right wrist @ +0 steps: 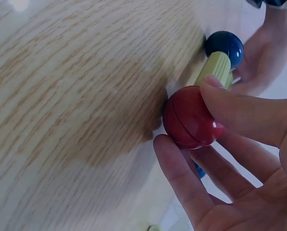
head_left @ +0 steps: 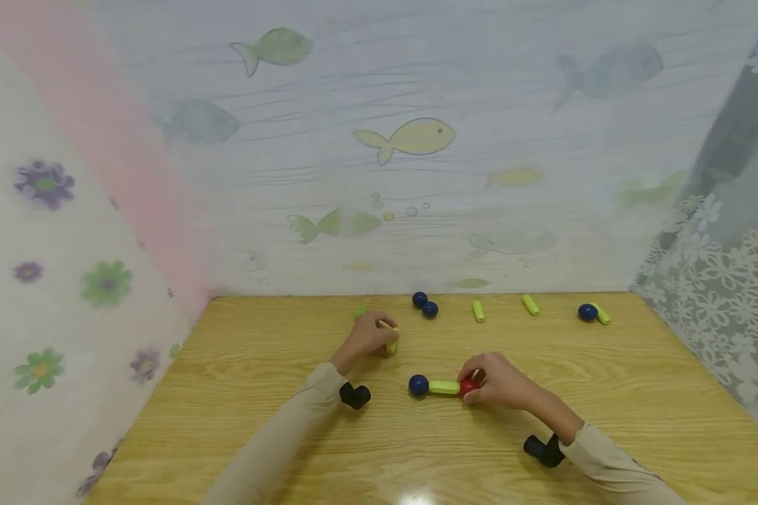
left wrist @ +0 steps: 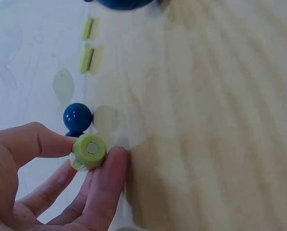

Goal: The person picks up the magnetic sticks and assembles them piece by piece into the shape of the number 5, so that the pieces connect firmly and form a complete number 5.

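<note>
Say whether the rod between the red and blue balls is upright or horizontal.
Horizontal: the head view shows the rod running across from the blue ball to the red ball.

In the head view, the left grip (head_left: 368, 335) hides most of a green piece (head_left: 361, 311), leaving its shape unclear, and covers part of its stick (head_left: 391, 346). The right grip (head_left: 497, 381) hides part of the red ball (head_left: 468, 386). The bottom edge cuts both sleeves (head_left: 271, 442). The left wrist view crops a blue ball (left wrist: 124, 4) at the top; the right wrist view crops a green end (right wrist: 154, 228) below.
</note>
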A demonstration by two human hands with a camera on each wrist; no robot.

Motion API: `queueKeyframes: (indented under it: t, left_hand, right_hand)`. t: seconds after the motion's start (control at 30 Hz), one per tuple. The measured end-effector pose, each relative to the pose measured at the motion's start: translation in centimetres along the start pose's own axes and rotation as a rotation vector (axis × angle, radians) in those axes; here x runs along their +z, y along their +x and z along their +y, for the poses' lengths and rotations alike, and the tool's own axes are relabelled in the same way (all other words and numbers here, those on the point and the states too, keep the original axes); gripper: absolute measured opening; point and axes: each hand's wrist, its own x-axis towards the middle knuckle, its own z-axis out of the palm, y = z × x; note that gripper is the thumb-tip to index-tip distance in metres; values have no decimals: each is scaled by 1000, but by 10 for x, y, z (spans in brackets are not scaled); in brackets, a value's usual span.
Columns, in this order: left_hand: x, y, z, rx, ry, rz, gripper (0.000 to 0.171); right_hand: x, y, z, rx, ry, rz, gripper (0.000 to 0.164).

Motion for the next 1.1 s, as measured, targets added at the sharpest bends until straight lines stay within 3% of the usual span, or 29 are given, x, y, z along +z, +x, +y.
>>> queueKeyframes:
  t: [0.23,0.57,0.87,1.1]
  left_hand:
    - [2,-25,-3,-3,-3,-16,26]
    - [8,-62,-14,3,-92,-25,25]
    - [19,-99,-6,12,-181,-10,28]
    - [34,-113,-5,-51,-288,-38,27]
  right_hand:
    - [-1,2,1,-9,-1,-11,19]
    - [-2,7,2,7,2,-18,20]
    - [-1,7,3,-7,-2,-18,20]
    - [-2,7,0,-7,-9,-20,20]
